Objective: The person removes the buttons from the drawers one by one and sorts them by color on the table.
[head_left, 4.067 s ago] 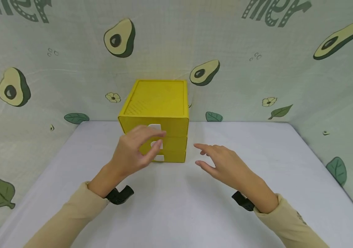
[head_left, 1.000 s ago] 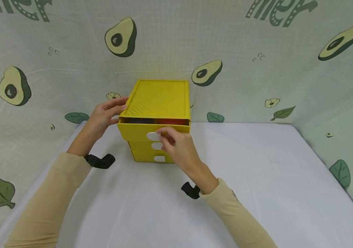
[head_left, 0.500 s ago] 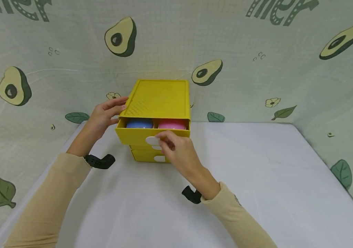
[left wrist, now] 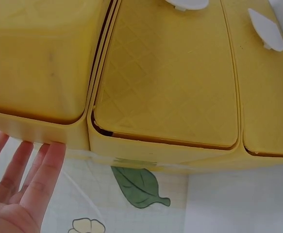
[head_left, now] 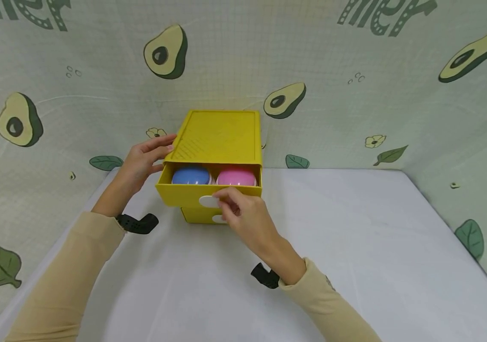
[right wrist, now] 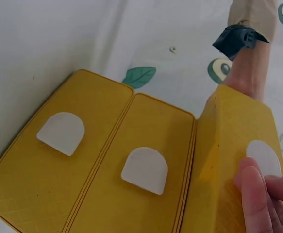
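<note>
A yellow three-drawer box (head_left: 222, 135) stands at the back of the table, its top drawer (head_left: 175, 194) pulled partway out. Inside that drawer lie a blue rounded object (head_left: 191, 175) on the left and a pink one (head_left: 236, 176) on the right. My right hand (head_left: 245, 216) pinches the white drawer handle (head_left: 209, 202) between thumb and fingers; the right wrist view shows the handle (right wrist: 263, 158) from close up. Against the box's left side rests my left hand (head_left: 140, 159), fingers extended. In the left wrist view its fingers (left wrist: 46, 170) touch the side wall.
Below, the two lower drawers stay closed, with white handles (right wrist: 145, 170) on their fronts. A white cloth covers the table (head_left: 354, 237). Behind it hangs a pale curtain (head_left: 337, 57) printed with avocados. A black wrist camera mount (head_left: 138, 223) sits on my left wrist.
Both hands reached the box from in front of it. The right hand has drawn the top drawer outward, exposing the blue and pink objects. The left hand has stayed against the side lately.
</note>
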`<state>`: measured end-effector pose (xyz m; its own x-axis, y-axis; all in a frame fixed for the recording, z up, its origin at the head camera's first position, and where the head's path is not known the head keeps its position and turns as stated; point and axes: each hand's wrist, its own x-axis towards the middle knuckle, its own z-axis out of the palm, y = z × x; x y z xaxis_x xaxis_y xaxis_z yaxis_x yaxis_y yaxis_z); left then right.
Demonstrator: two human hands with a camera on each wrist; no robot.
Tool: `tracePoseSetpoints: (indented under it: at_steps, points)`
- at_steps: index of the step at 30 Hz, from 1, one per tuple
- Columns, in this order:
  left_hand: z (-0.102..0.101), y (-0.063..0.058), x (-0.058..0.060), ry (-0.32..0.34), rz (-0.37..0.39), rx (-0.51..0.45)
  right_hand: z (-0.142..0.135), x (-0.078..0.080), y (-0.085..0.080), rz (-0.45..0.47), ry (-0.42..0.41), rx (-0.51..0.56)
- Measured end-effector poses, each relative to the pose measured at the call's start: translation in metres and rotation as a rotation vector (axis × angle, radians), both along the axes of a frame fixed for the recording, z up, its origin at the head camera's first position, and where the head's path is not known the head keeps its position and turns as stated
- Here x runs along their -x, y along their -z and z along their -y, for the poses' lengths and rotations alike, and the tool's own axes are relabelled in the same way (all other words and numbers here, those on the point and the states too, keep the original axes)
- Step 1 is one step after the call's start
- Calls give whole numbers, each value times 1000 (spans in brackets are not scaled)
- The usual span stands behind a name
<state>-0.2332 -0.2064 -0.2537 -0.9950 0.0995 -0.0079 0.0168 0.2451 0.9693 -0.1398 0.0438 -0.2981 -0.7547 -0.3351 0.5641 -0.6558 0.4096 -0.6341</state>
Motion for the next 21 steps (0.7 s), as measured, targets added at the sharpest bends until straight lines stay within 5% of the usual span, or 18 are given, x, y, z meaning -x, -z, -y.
tracePoseSetpoints:
  at_steps: [21]
  points:
    - [0,2,-1,4,-20,18,0,-9,4,-107,7,-22]
